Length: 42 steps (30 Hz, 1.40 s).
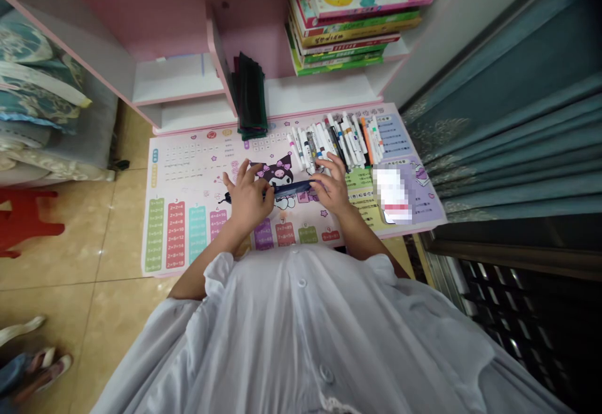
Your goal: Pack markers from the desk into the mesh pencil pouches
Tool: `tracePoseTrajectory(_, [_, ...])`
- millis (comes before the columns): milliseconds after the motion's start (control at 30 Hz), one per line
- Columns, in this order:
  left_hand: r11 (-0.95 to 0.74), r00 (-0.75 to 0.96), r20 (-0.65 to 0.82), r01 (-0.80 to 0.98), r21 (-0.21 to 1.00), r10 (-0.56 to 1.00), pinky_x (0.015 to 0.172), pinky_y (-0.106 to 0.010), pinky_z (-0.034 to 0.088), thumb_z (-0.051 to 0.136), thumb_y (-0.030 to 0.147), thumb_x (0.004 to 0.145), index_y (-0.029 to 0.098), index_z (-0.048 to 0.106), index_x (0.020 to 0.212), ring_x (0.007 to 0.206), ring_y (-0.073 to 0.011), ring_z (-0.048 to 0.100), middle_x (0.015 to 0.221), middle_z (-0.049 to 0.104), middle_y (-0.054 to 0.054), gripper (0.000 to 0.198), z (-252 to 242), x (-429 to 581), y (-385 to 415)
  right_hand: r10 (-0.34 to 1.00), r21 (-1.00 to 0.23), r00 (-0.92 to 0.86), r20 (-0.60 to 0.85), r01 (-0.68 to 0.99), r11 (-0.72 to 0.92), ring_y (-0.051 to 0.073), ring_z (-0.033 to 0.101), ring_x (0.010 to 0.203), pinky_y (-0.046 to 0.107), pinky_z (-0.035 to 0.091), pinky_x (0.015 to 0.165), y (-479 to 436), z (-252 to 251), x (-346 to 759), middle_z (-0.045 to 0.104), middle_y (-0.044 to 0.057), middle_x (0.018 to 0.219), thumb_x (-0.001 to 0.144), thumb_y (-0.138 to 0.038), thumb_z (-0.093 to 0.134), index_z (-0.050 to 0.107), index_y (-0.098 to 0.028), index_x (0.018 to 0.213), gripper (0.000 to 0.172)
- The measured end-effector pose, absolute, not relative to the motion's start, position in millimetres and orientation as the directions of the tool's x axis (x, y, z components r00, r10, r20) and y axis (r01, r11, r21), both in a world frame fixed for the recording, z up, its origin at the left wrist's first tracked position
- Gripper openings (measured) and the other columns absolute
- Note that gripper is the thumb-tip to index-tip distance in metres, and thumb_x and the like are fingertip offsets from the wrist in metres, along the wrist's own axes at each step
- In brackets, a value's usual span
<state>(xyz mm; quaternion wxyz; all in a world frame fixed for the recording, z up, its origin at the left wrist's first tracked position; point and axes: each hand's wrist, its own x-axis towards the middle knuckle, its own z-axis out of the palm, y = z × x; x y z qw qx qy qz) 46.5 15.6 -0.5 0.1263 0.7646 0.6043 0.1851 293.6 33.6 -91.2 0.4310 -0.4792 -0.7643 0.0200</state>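
A long, narrow dark blue pouch-like item (296, 187) lies across the desk mat close in front of me, over the cartoon figure. My left hand (249, 196) pinches its left part between thumb and forefinger, the other fingers spread. A dark end of it pokes out to the left of that hand. At the right end, my right hand (333, 187) has thumb and fingertips closed on it. Just beyond my right hand lies a row of white-barrelled markers (329, 141), with an orange marker (365, 140) among them. Farther left rests a stack of dark green mesh pouches (251, 97).
The printed desk mat (197, 169) covers the pink desk. A blurred-out phone-like object (394, 193) lies at right. Books (352, 31) are stacked on the shelf. A blue curtain (508, 94) hangs right; a red stool (28, 219) and another person's feet (51, 367) are left.
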Motion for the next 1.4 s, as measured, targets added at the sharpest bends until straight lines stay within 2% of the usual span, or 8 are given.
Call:
tracePoseTrajectory(333, [-0.212, 0.178, 0.118, 0.88, 0.426, 0.977, 0.115, -0.078, 0.006, 0.055, 0.026, 0.085, 0.021, 0.064, 0.072, 0.149, -0.0372, 0.031, 0.141, 0.058, -0.01, 0.016, -1, 40, 16, 0.673, -0.394, -0.164, 0.721, 0.703, 0.592, 0.029, 0.045, 0.137, 0.053, 0.044, 0.111, 35, -91, 294, 0.061, 0.005, 0.125, 0.098, -0.044, 0.049, 0.067, -0.026, 0.088, 0.028])
tracePoseTrajectory(700, [-0.185, 0.16, 0.094, 0.888, 0.42, 0.983, 0.115, -0.077, 0.006, 0.055, 0.027, 0.084, 0.022, 0.064, 0.072, 0.149, -0.0357, 0.031, 0.142, 0.058, -0.01, 0.016, 5, 36, 14, 0.735, -0.459, -0.147, 0.661, 0.697, 0.552, 0.03, 0.043, 0.138, 0.056, 0.04, 0.113, 34, -91, 296, 0.061, 0.005, 0.126, 0.098, -0.051, 0.045, 0.068, -0.027, 0.086, 0.035])
tracePoseTrajectory(933, [-0.181, 0.151, 0.105, 0.895, 0.407, 0.983, 0.114, -0.078, 0.009, 0.056, 0.027, 0.085, 0.022, 0.064, 0.072, 0.149, -0.0357, 0.031, 0.142, 0.058, -0.01, 0.016, 3, 30, 13, 0.688, -0.423, -0.141, 0.711, 0.697, 0.58, 0.03, 0.045, 0.136, 0.055, 0.043, 0.111, 36, -91, 295, 0.061, 0.005, 0.125, 0.098, -0.049, 0.046, 0.067, -0.026, 0.085, 0.034])
tracePoseTrajectory(1267, [-0.13, 0.102, 0.089, 0.901, 0.413, 0.991, 0.114, -0.078, 0.01, 0.055, 0.026, 0.086, 0.021, 0.063, 0.071, 0.149, -0.0359, 0.032, 0.141, 0.058, -0.01, 0.017, 10, 23, 11, 0.738, -0.457, -0.138, 0.661, 0.707, 0.54, 0.03, 0.043, 0.137, 0.056, 0.041, 0.113, 34, -91, 297, 0.061, 0.006, 0.126, 0.097, -0.052, 0.045, 0.067, -0.026, 0.086, 0.036])
tracePoseTrajectory(1400, [-0.122, 0.093, 0.089, 0.899, 0.422, 0.992, 0.114, -0.078, 0.01, 0.054, 0.028, 0.086, 0.021, 0.063, 0.071, 0.149, -0.0361, 0.032, 0.142, 0.057, -0.01, 0.019, 12, 20, 10, 0.733, -0.435, -0.146, 0.665, 0.722, 0.538, 0.031, 0.044, 0.137, 0.057, 0.042, 0.113, 35, -92, 299, 0.06, 0.006, 0.126, 0.098, -0.05, 0.045, 0.067, -0.026, 0.087, 0.034])
